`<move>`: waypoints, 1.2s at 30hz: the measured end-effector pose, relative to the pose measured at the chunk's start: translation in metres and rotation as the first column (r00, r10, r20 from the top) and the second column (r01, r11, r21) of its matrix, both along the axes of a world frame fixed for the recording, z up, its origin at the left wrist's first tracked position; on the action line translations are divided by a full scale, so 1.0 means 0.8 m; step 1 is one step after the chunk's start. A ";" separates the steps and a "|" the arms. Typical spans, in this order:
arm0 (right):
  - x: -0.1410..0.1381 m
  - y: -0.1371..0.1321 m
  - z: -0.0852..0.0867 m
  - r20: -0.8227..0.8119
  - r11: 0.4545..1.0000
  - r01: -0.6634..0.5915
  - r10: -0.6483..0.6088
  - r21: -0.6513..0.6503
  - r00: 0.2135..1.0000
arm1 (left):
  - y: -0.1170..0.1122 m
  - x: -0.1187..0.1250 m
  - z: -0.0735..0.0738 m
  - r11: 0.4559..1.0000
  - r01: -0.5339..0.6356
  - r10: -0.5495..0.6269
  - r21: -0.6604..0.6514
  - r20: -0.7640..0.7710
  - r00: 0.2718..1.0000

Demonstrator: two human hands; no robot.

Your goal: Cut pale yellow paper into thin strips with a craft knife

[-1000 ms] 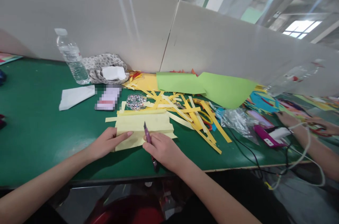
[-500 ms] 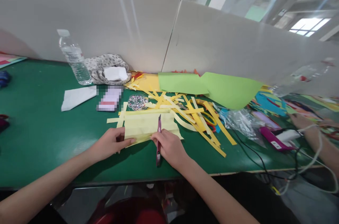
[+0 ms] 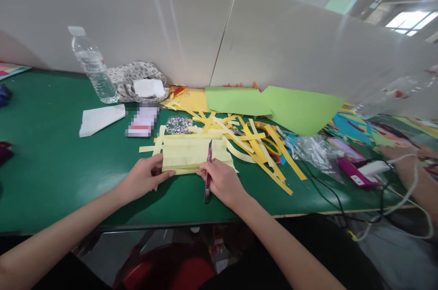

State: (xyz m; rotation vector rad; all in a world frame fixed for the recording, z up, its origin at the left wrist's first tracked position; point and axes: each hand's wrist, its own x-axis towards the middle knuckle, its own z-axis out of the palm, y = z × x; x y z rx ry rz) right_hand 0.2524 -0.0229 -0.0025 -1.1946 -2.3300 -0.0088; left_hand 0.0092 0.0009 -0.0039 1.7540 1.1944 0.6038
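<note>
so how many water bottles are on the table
2. One clear bottle stands upright at the back left by the divider, next to the patterned cloth. A second bottle shows blurred at the far right edge. Others may be hidden.

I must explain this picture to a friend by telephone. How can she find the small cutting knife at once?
Start at the green table and find the pale yellow paper near its front edge. The right hand holds the knife across the paper's right part. It alone is slim, dark pink and pen-shaped among flat paper strips.

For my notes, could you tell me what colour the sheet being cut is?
Pale yellow: the paper sheet under the utility knife, clearest in the head view.
</note>
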 end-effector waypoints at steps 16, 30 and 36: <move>0.092 0.006 0.020 -0.228 0.922 0.306 -0.253 0.238 0.940 | -0.003 -0.007 0.002 0.935 -0.338 0.308 0.111 0.222 0.925; 0.061 0.003 0.027 -0.767 0.941 0.246 -0.332 -0.231 0.549 | -0.007 -0.008 0.005 0.981 -0.114 0.121 0.156 -0.033 0.992; 0.069 0.010 0.013 -0.806 0.922 0.039 -0.356 -0.385 0.472 | -0.009 -0.008 0.009 0.989 -0.064 0.071 0.134 -0.050 0.996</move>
